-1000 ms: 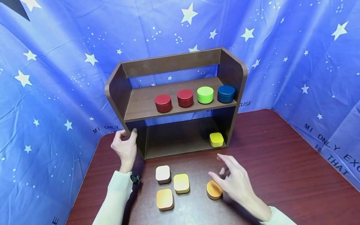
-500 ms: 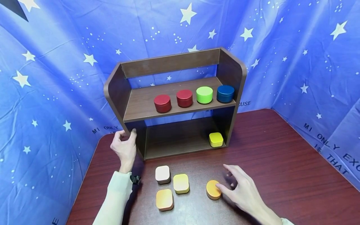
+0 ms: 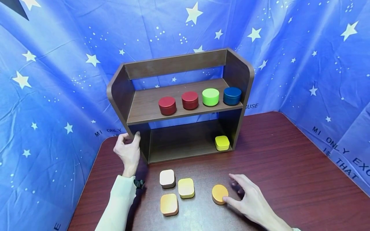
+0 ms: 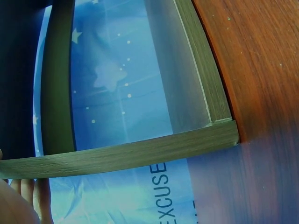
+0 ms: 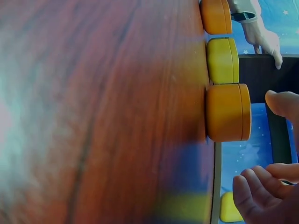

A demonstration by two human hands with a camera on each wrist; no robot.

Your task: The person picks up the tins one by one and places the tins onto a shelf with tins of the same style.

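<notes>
My left hand [image 3: 128,153] grips the left side panel of a dark brown two-tier shelf [image 3: 176,72], thumb on the inner side; in the left wrist view its fingers [image 4: 41,198] show beyond the panel's edge. On the table in front, an orange round tin [image 3: 219,193] lies flat. My right hand [image 3: 252,200] is at its right with thumb and fingers spread apart, the thumb tip overlapping the tin's edge in the head view. The right wrist view shows a gap between the thumb [image 5: 282,103] and the curved fingers, the orange tin [image 5: 226,112] beyond.
Left of the orange tin lie a cream square tin [image 3: 167,178], a pale yellow one [image 3: 186,188] and a light orange one [image 3: 169,204]. Two red round tins [image 3: 167,106], a green [image 3: 210,97] and a blue [image 3: 232,96] line the upper shelf. A yellow square tin [image 3: 222,143] sits below.
My right hand has drawn back to the right and toward me, its thumb sliding from the orange tin's upper side to its lower right edge. The tin and left hand stay put.
</notes>
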